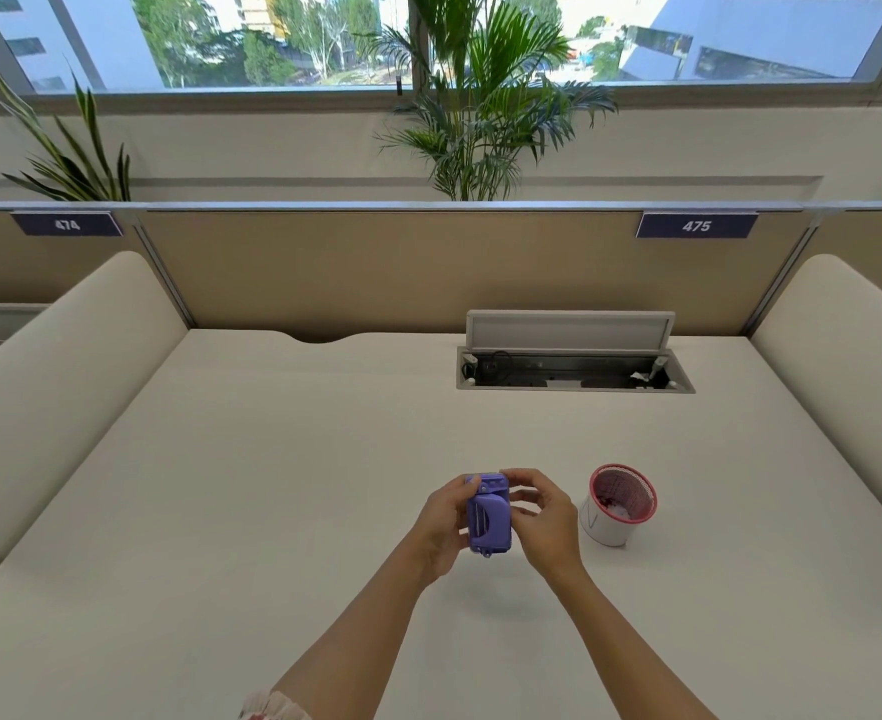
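Note:
A small purple plastic device (489, 517) with a slot on its face is held above the white desk (272, 485), a little in front of me. My left hand (441, 527) grips it from the left side and underneath. My right hand (540, 517) holds its right side, with the fingers curled over the top right corner. To the right of my hands a small round bin (616, 504) with a red rim and white body stands tilted on the desk, with some scraps inside.
An open cable hatch (574, 368) with its lid raised is set into the desk at the back right. Padded cream dividers (64, 366) flank the desk on both sides. A beige partition (402, 267) closes the back, with plants and windows behind it.

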Demonstrator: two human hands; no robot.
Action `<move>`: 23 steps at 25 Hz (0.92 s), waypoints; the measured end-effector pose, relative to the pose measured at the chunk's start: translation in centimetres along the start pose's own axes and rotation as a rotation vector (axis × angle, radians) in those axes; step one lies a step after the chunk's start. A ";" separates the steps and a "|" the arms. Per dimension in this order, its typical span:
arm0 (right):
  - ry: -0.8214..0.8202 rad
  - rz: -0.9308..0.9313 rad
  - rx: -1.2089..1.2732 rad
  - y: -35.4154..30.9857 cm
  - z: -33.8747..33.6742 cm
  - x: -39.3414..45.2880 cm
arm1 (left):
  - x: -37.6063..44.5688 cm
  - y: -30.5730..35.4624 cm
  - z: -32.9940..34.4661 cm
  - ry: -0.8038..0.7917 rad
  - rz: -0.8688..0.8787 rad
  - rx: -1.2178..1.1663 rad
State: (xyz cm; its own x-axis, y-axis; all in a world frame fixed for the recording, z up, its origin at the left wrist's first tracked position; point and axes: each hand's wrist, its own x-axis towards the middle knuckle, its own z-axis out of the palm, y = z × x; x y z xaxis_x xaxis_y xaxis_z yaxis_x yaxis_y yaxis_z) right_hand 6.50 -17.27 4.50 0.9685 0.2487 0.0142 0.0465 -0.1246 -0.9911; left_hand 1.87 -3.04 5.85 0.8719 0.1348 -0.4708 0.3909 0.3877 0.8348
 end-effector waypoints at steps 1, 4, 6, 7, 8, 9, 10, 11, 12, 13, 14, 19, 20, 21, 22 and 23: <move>-0.007 0.018 -0.007 0.0 -0.1 0.0 | 0.0 -0.1 0.0 0.012 -0.007 -0.028; -0.062 0.171 -0.008 0.4 -0.5 -0.2 | 0.0 -0.3 0.0 0.062 -0.017 -0.124; -0.113 0.242 -0.049 0.8 -0.7 -0.4 | 0.0 -0.2 -0.1 0.087 -0.004 -0.143; -0.120 0.247 -0.073 1.0 -0.7 -0.6 | 0.1 -0.2 -0.2 0.086 0.002 -0.139; -0.116 0.240 -0.091 1.0 -0.7 -0.7 | 0.1 -0.1 -0.2 0.081 0.006 -0.134; -0.106 0.231 -0.101 1.0 -0.6 -0.7 | 0.1 -0.1 -0.1 0.080 0.009 -0.130; -0.097 0.222 -0.104 0.9 -0.5 -0.7 | 0.1 -0.1 -0.1 0.081 0.012 -0.129; -0.091 0.215 -0.104 0.8 -0.4 -0.6 | 0.2 -0.1 -0.1 0.082 0.015 -0.130; -0.090 0.210 -0.102 0.8 -0.3 -0.6 | 0.3 -0.1 -0.1 0.084 0.017 -0.135; -0.091 0.209 -0.100 0.7 -0.3 -0.5 | 0.3 0.0 0.0 0.088 0.018 -0.144; -0.093 0.215 -0.090 0.7 -0.3 -0.5 | 0.4 0.0 -0.1 0.091 0.019 -0.156; -0.087 0.372 0.176 1.0 -0.4 -0.1 | 0.4 0.0 -0.7 0.040 0.009 -0.149; -0.087 0.393 0.207 1.0 -0.3 0.0 | 0.4 0.0 -0.8 0.022 0.012 -0.115; -0.090 0.402 0.217 1.0 -0.3 0.1 | 0.3 0.0 -0.9 0.006 0.020 -0.080; -0.095 0.404 0.216 1.0 -0.3 0.1 | 0.3 0.0 -1.0 -0.009 0.033 -0.055; -0.100 0.404 0.211 1.0 -0.2 0.2 | 0.2 -0.1 -1.2 -0.020 0.048 -0.040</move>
State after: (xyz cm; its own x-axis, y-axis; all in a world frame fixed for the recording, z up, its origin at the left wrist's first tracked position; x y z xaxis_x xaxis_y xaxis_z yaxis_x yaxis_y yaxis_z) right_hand 6.78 -17.56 3.51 0.8697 0.3135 -0.3812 -0.3906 -0.0350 -0.9199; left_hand 1.68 -1.99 5.35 0.8950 0.1362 -0.4248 0.3370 0.4175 0.8439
